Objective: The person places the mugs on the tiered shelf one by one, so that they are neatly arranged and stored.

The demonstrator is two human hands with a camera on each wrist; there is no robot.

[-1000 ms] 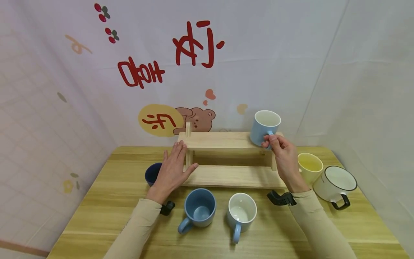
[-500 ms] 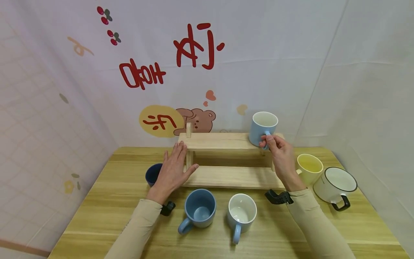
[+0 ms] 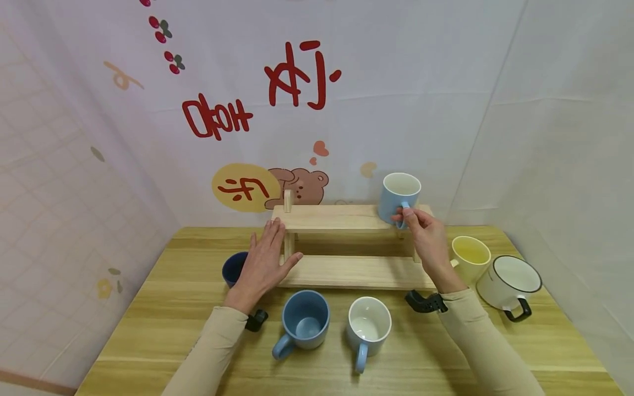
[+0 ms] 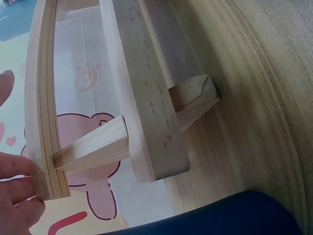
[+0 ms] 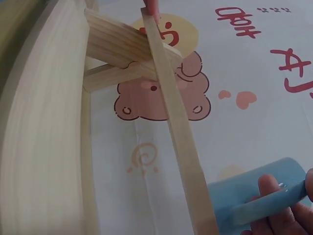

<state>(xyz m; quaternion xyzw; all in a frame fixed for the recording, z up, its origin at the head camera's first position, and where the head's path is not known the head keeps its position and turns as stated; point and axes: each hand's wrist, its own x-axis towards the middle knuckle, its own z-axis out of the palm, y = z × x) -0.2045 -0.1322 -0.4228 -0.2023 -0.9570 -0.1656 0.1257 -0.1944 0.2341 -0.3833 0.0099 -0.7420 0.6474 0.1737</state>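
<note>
We've got the light-blue mug (image 3: 395, 197) upright at the right end of the top shelf (image 3: 337, 218). Our right grip (image 3: 430, 239) is narrow, pinching its handle (image 5: 259, 207). Our left grip (image 3: 262, 267) is wide, touching the shelf's left end. On the desk (image 3: 168, 313) we see: blue mug (image 3: 306, 322) and white-lined mug (image 3: 369, 325) before the rack (image 3: 346, 271), yellow mug (image 3: 469, 259) and black-rimmed mug (image 3: 507, 283) right, navy mug (image 3: 233, 269) left, partly hidden.

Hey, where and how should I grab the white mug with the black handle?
Probably by the black handle, with your right hand from the near side once it releases the light-blue mug: the white mug stands upright, handle jutting toward you.
</note>
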